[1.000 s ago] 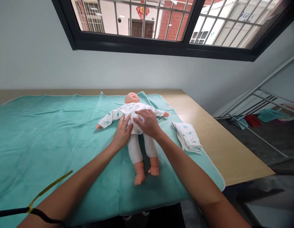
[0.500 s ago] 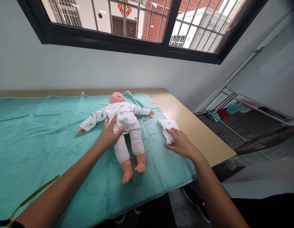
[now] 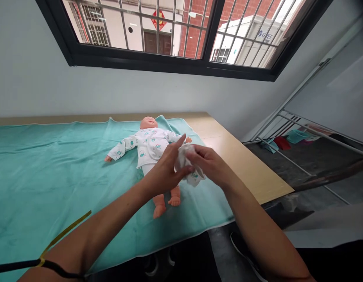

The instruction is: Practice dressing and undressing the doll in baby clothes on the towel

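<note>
A baby doll [image 3: 153, 145] lies on its back in a white printed top and white trousers, its arms spread and its feet bare. Over its legs, a bunched white baby garment [image 3: 185, 154] with a green print is held up between my two hands. My right hand [image 3: 209, 162] pinches it from the right side. On the other side, my left hand [image 3: 169, 166] has its thumb and fingers around the cloth, one finger pointing up. My hands and the cloth hide part of the doll's trousers and one of its arms.
A green cloth [image 3: 67, 164] covers most of the wooden table [image 3: 243, 160], whose bare corner shows at the right. Behind stands a wall with a barred window [image 3: 169, 64]. A metal frame [image 3: 299, 168] is on the right, with coloured items beyond it.
My right hand has picked the folded garment up off the green cloth and carried it left. My left hand has left the doll's top and moved right to the garment.
</note>
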`<state>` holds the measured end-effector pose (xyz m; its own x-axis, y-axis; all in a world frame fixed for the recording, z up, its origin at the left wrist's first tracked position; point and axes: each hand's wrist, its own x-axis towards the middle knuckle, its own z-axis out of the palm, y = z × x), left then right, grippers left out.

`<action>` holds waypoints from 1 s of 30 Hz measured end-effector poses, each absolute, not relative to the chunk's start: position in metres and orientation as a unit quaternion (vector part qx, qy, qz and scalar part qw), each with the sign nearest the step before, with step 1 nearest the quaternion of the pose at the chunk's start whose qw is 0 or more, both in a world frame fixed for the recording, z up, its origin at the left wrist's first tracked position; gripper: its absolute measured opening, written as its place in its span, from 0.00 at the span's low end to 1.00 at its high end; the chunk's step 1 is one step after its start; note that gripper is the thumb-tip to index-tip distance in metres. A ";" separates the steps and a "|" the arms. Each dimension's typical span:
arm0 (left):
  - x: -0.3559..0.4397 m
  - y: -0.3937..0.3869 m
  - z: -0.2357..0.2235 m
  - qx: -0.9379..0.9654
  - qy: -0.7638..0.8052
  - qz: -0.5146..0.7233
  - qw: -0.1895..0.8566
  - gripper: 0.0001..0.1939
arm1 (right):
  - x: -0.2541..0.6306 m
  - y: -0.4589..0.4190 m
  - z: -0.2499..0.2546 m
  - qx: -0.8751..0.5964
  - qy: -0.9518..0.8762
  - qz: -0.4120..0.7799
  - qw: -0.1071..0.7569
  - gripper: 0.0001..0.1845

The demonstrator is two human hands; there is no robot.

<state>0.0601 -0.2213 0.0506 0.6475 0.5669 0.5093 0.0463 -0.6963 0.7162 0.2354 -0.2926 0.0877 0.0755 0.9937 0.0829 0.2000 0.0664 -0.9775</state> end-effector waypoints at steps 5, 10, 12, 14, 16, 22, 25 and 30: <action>0.051 -0.225 0.056 0.751 0.290 0.405 0.433 0.21 | 0.210 -0.294 0.074 -0.444 -0.433 0.568 0.541 0.21; 0.020 -0.219 0.061 0.698 0.370 0.455 0.411 0.21 | 0.230 -0.297 0.057 -0.433 -0.335 0.534 0.644 0.27; 0.002 -0.214 0.068 0.670 0.395 0.493 0.390 0.22 | 0.242 -0.300 0.057 -0.438 -0.325 0.514 0.662 0.26; -0.016 -0.209 0.075 0.659 0.409 0.505 0.379 0.22 | 0.251 -0.304 0.059 -0.436 -0.327 0.507 0.668 0.23; -0.030 -0.203 0.079 0.700 0.410 0.454 0.369 0.19 | 0.253 -0.308 0.064 -0.434 -0.338 0.507 0.663 0.22; -0.008 -0.218 0.091 0.819 0.261 0.319 0.399 0.30 | 0.214 -0.307 0.093 -0.400 -0.480 0.554 0.551 0.26; 0.017 -0.236 0.102 0.801 0.194 0.309 0.474 0.26 | 0.198 -0.305 0.105 -0.372 -0.512 0.562 0.533 0.26; 0.020 -0.245 0.104 0.795 0.235 0.364 0.425 0.18 | 0.201 -0.307 0.105 -0.383 -0.495 0.545 0.558 0.27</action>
<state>0.0199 -0.2446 0.1045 0.6247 0.6823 0.3797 0.0634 -0.5290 0.8462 0.2015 -0.3069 0.1053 -0.0837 0.9873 0.1350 -0.2294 0.1127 -0.9668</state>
